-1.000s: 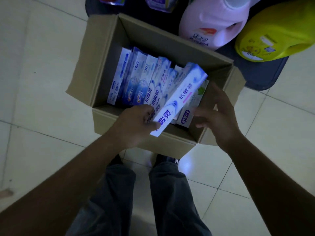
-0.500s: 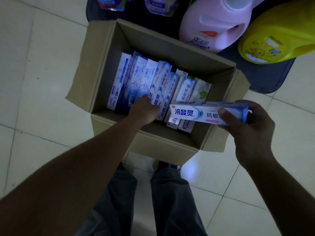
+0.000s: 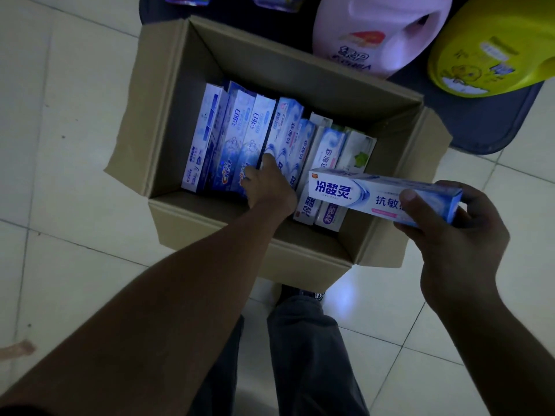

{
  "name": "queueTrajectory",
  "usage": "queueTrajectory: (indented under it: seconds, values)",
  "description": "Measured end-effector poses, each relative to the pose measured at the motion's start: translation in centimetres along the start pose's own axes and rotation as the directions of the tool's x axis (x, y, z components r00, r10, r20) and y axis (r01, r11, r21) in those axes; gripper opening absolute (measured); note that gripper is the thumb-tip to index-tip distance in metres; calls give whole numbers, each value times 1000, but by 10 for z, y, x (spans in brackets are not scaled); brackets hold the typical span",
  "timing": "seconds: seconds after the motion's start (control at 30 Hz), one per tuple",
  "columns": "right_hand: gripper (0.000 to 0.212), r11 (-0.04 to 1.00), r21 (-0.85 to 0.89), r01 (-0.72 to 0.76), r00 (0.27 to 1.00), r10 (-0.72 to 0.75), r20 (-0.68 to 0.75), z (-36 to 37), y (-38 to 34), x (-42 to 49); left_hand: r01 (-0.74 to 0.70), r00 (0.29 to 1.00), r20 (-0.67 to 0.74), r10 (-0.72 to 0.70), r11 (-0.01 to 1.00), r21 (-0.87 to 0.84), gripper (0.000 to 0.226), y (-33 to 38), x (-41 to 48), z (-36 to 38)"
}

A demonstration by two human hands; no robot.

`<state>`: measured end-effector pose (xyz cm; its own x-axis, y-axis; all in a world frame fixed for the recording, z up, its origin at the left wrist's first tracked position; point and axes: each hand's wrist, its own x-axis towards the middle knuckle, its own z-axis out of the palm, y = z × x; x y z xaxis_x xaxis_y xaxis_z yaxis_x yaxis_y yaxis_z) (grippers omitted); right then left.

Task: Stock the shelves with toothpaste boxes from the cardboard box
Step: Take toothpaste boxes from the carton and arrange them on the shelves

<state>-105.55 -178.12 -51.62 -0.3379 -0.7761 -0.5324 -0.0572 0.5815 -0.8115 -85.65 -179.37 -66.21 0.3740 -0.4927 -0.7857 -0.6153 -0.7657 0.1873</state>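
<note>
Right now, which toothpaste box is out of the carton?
The toothpaste box in the right hand, held crosswise over the cardboard box; the others sit inside.

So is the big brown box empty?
Not empty. Many toothpaste boxes sit side by side inside the cardboard box, and the right hand holds a white toothpaste box over its near corner.

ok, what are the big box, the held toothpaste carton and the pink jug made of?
Big box: matte brown cardboard, creased flaps. Held toothpaste carton: thin paperboard, likely; glossy print, sharp folded edges. Pink jug: probably moulded plastic; smooth sheen, cut-through handle.
</note>
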Motion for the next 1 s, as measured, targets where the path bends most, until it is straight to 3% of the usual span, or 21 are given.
queueTrajectory:
  seconds: [0.17, 0.27, 0.37, 0.43, 0.5, 0.6, 0.7, 0.9, 1.0]
  values:
    - [34, 1000, 11, 4, 1000, -4, 1, -1, -6, 0, 5, 999, -54, 0, 996, 94, 80, -1, -2, 7]
    - [30, 1000, -4, 15, 1000, -15, -2, -2, -8, 0, 43, 995, -90, -46, 999, -33, 74, -6, -1, 0]
    - [36, 1000, 1, -7, 1000, 7, -12, -1, -15, -5, -121, 986, -146, 86, 960, -253, 37, -18, -8, -22]
    - [35, 999, 22, -45, 999, 45, -9, 2, -26, -12, -280, 945, -256, 203, 908, -313, 28, -33, -23, -51]
    - [35, 990, 86, -108, 994, 107, 22, 4, -43, -22, -411, 887, -363, 285, 846, -340, 30, -46, -45, -82]
    - [31, 981, 133, -140, 988, 129, 88, 10, -81, -45, -488, 870, -369, 328, 683, -543, 37, -62, -87, -139]
    - [22, 978, 186, -91, 992, 74, 98, 17, -137, -81, -568, 821, -424, 384, 629, -531, 33, -70, -134, -211]
    - [25, 933, 350, 78, 990, -113, 79, 21, -291, -183, -706, 706, -542, 456, 514, -487, 11, -60, -264, -378]
    - [33, 887, 434, 157, 976, -205, 67, 13, -369, -239, -753, 656, -589, 472, 470, -461, 15, -55, -327, -461]
